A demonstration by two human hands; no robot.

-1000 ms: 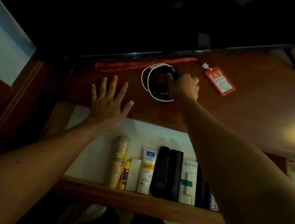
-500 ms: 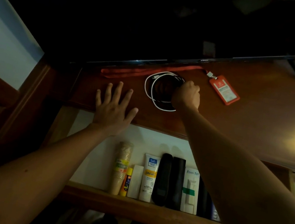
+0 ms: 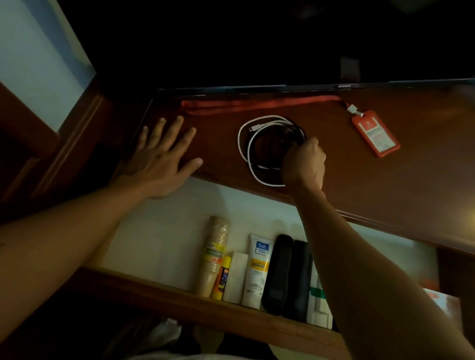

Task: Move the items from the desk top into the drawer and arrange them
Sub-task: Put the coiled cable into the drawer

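Your right hand (image 3: 304,164) has closed from a loose touch into a pinch on the coiled cables (image 3: 262,147), which still lie on the desk top (image 3: 419,186). Your left hand (image 3: 164,154) stays flat, fingers spread. The lift toward the drawer (image 3: 162,236) looks ready.

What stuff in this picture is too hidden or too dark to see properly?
Head view only:
- Coiled cables: right side hidden under the right hand.
- Items at the drawer's right end: covered by the right forearm.
- Orange badge: print too small to read.
- Screen: top cut off by the frame edge, too dark for detail.
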